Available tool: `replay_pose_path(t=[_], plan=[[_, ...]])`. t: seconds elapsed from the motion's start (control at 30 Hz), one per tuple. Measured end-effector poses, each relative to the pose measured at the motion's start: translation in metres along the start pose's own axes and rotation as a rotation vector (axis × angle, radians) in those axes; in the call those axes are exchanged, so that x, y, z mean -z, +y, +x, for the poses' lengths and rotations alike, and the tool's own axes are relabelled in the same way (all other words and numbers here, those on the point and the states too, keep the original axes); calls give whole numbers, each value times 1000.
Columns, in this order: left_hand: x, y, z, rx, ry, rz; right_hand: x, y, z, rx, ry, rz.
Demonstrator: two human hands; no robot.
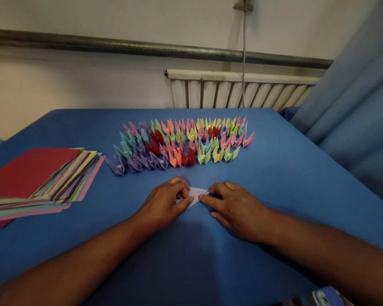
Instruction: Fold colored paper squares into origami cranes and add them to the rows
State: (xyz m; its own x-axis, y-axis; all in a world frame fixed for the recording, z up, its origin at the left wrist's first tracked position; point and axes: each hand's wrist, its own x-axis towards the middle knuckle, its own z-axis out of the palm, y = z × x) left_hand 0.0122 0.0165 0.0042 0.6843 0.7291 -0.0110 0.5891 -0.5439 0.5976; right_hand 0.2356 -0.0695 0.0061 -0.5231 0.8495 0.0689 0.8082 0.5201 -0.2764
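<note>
A small folded piece of pale lilac paper (196, 194) lies on the blue table between my two hands. My left hand (167, 199) grips its left side, thumb and fingers closed on the edge and partly covering it. From the right, my right hand (234, 208) pinches the paper's pointed tip with thumb and forefinger. Just beyond my hands stand rows of folded paper cranes (181, 144) in purple, teal, red, pink, green and yellow.
A stack of coloured paper sheets (28, 174), red on top, lies at the left of the blue table (166, 272). Behind it are a wall rail (130, 47) and a radiator (239, 87). A blue curtain (354, 114) hangs at right.
</note>
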Motion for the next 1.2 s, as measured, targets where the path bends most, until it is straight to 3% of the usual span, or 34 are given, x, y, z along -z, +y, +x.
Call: replay_pose_path(t=[0.37,0.6,1.2], plan=[[-1,-4,-1,-20,-6,29,1,1,1,-64,-3,-18],[0,-2,0,-7,-4,12,3,1,2,-6,-33,-8],[-1,-4,0,-15,4,13,2,-2,1,-36,-28,-38]])
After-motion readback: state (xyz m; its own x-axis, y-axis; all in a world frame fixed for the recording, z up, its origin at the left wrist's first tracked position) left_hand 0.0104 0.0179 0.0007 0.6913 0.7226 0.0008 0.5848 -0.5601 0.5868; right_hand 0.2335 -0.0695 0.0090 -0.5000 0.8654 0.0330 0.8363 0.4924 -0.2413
